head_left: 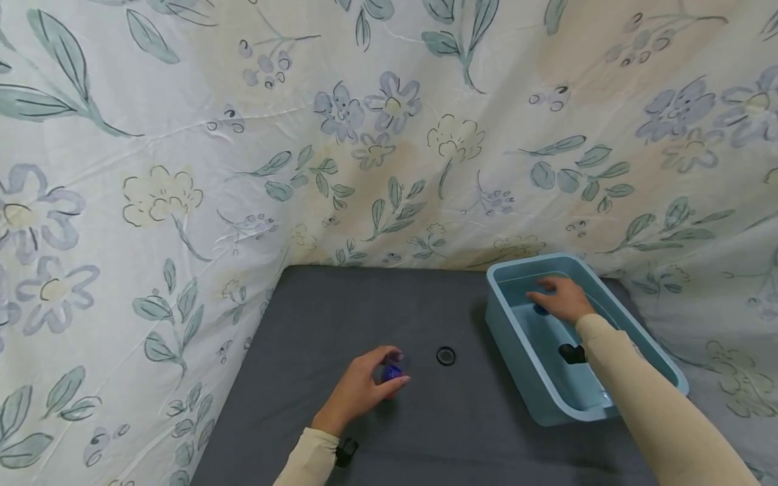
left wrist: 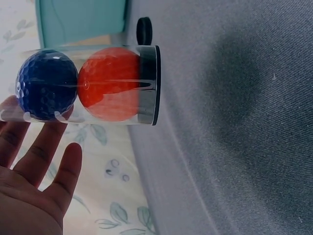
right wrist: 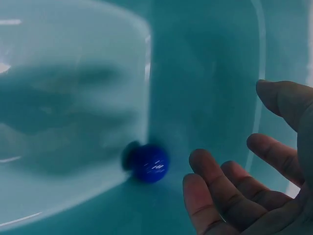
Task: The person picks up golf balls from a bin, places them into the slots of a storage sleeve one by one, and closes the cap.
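My left hand (head_left: 357, 390) grips a clear plastic tube (left wrist: 132, 120) above the dark cloth. Inside the tube, a dark blue golf ball (left wrist: 47, 85) and an orange golf ball (left wrist: 111, 84) sit one against the other, the orange one next to the black end cap (left wrist: 149, 85). Over the light blue bin (head_left: 516, 371), my right hand (head_left: 565, 301) reaches in with spread, slightly bent fingers and holds nothing. A blue ball (right wrist: 150, 163) lies on the bin floor near a corner, just apart from those fingertips in the right wrist view.
A round black lid (head_left: 446, 356) lies on the dark cloth (head_left: 340, 310) between the left hand and the bin. Floral fabric (head_left: 395, 135) hangs behind and along the sides. The bin's raised walls surround the right hand.
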Available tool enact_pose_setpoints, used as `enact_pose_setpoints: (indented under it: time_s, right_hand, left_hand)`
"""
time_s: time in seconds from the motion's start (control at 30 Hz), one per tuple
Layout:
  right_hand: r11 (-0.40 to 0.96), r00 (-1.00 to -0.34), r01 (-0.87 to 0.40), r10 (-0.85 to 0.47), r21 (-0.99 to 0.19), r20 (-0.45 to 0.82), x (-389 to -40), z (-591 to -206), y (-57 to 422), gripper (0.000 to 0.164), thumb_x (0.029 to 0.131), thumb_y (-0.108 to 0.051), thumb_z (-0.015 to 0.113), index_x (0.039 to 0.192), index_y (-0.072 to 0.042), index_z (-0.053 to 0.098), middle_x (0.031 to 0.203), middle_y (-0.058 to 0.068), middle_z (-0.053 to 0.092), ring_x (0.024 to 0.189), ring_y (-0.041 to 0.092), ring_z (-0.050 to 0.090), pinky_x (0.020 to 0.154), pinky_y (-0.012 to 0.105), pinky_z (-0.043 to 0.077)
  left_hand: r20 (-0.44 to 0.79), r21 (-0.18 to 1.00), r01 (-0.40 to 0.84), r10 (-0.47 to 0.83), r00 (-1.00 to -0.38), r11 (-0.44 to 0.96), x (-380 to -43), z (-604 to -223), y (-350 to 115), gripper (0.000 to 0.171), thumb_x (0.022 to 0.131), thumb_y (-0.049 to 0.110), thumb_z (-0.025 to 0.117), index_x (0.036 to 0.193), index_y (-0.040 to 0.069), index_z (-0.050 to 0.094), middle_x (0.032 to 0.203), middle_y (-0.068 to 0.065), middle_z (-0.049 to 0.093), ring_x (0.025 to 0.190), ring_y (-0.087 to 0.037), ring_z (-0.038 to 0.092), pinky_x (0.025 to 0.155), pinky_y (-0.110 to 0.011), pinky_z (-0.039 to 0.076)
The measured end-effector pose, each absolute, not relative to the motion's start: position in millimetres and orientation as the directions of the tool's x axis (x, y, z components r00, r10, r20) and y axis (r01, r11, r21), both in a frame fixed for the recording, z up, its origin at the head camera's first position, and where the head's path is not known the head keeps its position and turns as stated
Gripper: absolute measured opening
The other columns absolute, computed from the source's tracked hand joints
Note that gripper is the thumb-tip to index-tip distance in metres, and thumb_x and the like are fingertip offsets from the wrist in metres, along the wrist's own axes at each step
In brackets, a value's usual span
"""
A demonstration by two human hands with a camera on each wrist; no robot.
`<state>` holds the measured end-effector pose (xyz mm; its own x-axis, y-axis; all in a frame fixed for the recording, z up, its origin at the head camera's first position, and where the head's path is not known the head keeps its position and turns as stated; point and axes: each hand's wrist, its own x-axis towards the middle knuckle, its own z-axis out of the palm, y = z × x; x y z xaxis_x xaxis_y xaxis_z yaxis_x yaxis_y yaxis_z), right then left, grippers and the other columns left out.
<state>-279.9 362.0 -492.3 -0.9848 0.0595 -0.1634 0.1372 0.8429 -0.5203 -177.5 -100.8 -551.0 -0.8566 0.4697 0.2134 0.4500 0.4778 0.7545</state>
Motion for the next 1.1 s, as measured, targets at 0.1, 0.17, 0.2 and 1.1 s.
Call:
enact_pose_setpoints:
  time_s: [0.1, 0.17, 0.2, 1.1]
  right_hand:
    - [0.851, -0.98, 0.165, 0.083, -0.499, -0.181, -287, -506, 368, 0.069, 0.102, -0.038, 0.064, 0.147, 0.011, 0.045, 0.146, 0.04, 0.045, 0.131, 0.058, 0.048, 0.102, 0.068, 0.047]
    - [0.854, -0.976, 0.187, 0.105, -0.486, -0.19, -292, -513, 372, 0.068, 0.101, -0.036, 0.064, 0.145, 0.012, 0.046, 0.143, 0.041, 0.047, 0.128, 0.058, 0.051, 0.099, 0.067, 0.049]
    - [0.854, -0.974, 0.195, 0.113, -0.481, -0.195, -294, -518, 374, 0.067, 0.101, -0.035, 0.064, 0.144, 0.013, 0.046, 0.142, 0.041, 0.049, 0.126, 0.058, 0.052, 0.097, 0.067, 0.05]
    - [0.963, -0.954, 0.141, 0.07, -0.231, -0.291, -310, -559, 380, 0.023, 0.093, 0.003, 0.065, 0.11, 0.018, 0.061, 0.101, 0.035, 0.066, 0.088, 0.044, 0.068, 0.075, 0.056, 0.056]
  left_hand:
    - [0.216, 0.748, 0.454, 0.469, -0.856, 0.485, -178, -554, -101, 0.047, 0.095, 0.053, 0.071, 0.134, 0.03, 0.06, 0.124, 0.0, 0.072, 0.11, -0.005, 0.067, 0.094, -0.038, 0.058]
    - [0.218, 0.743, 0.455, 0.467, -0.857, 0.49, -179, -555, -100, 0.047, 0.095, 0.054, 0.07, 0.134, 0.03, 0.06, 0.124, 0.001, 0.071, 0.11, -0.005, 0.066, 0.095, -0.037, 0.058]
    - [0.216, 0.743, 0.454, 0.466, -0.858, 0.492, -179, -555, -100, 0.048, 0.095, 0.055, 0.07, 0.134, 0.031, 0.06, 0.125, 0.001, 0.071, 0.11, -0.005, 0.066, 0.095, -0.038, 0.058]
    - [0.176, 0.76, 0.416, 0.457, -0.872, 0.499, -177, -552, -107, 0.048, 0.095, 0.058, 0.068, 0.133, 0.031, 0.06, 0.125, 0.001, 0.071, 0.11, -0.005, 0.066, 0.095, -0.041, 0.058]
